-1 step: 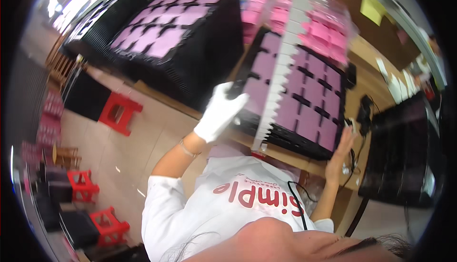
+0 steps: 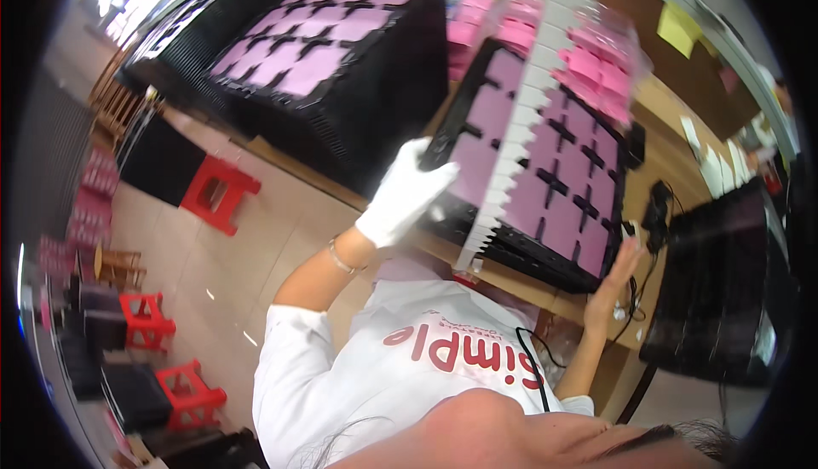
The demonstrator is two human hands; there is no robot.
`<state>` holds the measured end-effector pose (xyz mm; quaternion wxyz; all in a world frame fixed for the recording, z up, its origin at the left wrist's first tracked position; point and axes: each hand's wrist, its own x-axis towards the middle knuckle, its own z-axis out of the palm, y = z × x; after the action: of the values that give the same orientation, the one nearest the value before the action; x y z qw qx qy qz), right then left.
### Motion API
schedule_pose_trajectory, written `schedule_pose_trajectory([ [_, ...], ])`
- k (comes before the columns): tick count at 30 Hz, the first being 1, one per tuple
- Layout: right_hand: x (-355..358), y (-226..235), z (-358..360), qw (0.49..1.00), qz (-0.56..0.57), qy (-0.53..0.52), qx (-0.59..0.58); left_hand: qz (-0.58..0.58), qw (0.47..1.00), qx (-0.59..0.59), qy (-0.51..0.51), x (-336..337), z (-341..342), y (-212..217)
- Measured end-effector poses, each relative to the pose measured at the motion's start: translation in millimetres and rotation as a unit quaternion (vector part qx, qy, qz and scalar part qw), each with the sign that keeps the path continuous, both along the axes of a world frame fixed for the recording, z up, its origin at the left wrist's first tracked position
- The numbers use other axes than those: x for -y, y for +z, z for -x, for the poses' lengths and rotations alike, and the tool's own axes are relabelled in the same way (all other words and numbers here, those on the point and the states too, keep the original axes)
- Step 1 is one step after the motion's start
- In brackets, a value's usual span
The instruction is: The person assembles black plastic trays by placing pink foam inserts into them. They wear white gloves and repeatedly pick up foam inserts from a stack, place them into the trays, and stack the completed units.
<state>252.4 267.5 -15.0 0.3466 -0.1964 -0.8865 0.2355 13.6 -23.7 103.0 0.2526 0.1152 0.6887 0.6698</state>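
Note:
A black tray (image 2: 535,258) with purple pads between black cross-shaped dividers lies in front of me. My left hand (image 2: 409,192), in a white glove, is closed around the tray's left edge. At the tray's right edge is my right hand (image 2: 615,277), without a glove, its fingers stretched out along the side; the fingers' far side is hidden. A pale toothed strip (image 2: 504,171) crosses in front of the tray's pads and covers part of them.
A tall stack of similar black trays (image 2: 375,86) stands at left. Pink parts in clear bags (image 2: 601,73) lie behind the tray. At right are a black adapter with cables (image 2: 658,205) and another black stack (image 2: 711,290). A red stool (image 2: 219,194) stands on the floor.
The whole view has shifted slightly, with the tray and both hands now a little farther right in it. Both hands keep their places at the tray.

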Motion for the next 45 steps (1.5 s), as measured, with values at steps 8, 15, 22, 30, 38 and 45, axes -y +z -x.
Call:
schedule_pose_trajectory([
  [8,17,40,17,0.976,0.056,-0.024,-0.207,0.261,0.648,-0.697,0.164,107,83,125],
  [15,11,21,23,0.967,0.145,-0.007,-0.210,-0.062,0.907,-0.232,0.345,262,228,166],
  [22,22,26,29,0.976,0.125,-0.013,-0.178,0.086,0.926,-0.233,0.285,306,304,110],
  [30,24,23,29,0.981,0.094,-0.045,-0.165,0.118,0.822,-0.552,0.071,148,130,120],
  [38,-32,20,44,0.984,0.068,0.035,-0.161,0.374,0.599,-0.704,0.075,101,90,90],
  [45,-72,-15,46,0.974,0.031,0.126,-0.188,0.287,0.618,-0.713,0.165,92,84,71],
])
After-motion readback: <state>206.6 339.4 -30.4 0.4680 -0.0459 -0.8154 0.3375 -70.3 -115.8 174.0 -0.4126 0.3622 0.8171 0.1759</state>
